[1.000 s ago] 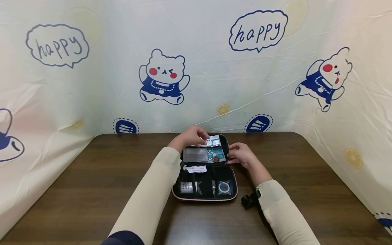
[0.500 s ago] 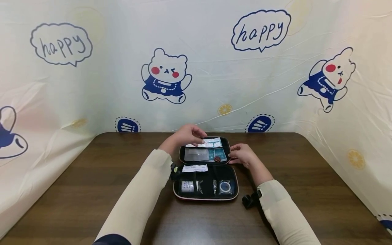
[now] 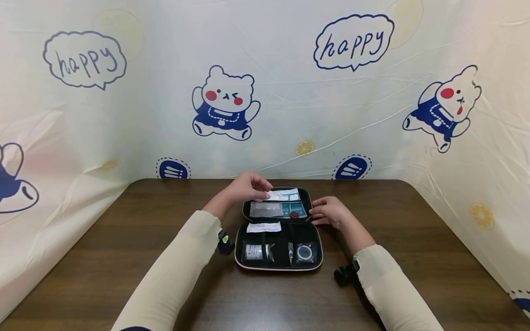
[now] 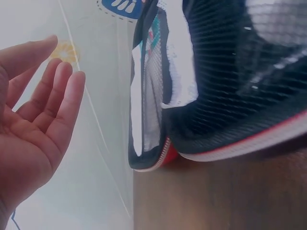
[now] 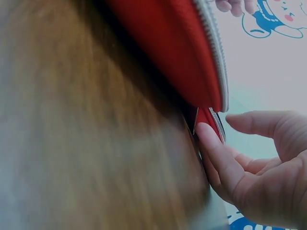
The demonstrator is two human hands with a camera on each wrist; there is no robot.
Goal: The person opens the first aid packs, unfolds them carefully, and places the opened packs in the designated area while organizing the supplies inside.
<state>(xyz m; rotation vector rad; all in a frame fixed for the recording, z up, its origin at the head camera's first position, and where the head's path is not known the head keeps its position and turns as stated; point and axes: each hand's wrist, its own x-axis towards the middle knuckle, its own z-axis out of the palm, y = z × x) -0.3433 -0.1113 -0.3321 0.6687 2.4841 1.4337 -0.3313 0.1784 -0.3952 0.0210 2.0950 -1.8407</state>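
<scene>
An open zip case [image 3: 279, 239], black inside and red outside [image 5: 163, 43], lies spread on the table. Over the far left corner of its lid half hovers my left hand [image 3: 250, 186], its fingers loosely bent and holding nothing in the left wrist view. My right hand [image 3: 331, 211] is at the lid's right side; in the right wrist view its fingertips [image 5: 206, 132] touch the red shell low down, thumb apart. The lid holds white-and-teal packets [image 3: 290, 195] and a dark red round piece [image 3: 294, 214]. A white packet [image 3: 263, 227] lies across the near half's far edge.
In the case's near half sit a white wrapped roll [image 3: 254, 252] and a bagged white ring [image 3: 305, 252] under straps. The brown wooden table [image 3: 124, 257] extends around the case. A printed curtain [image 3: 281, 105] hangs behind the table's far edge.
My left hand has drawn back leftward from over the lid's packets to its left corner, with the forearm shifting left. The right hand stays by the lid, its forearm moving slightly right.
</scene>
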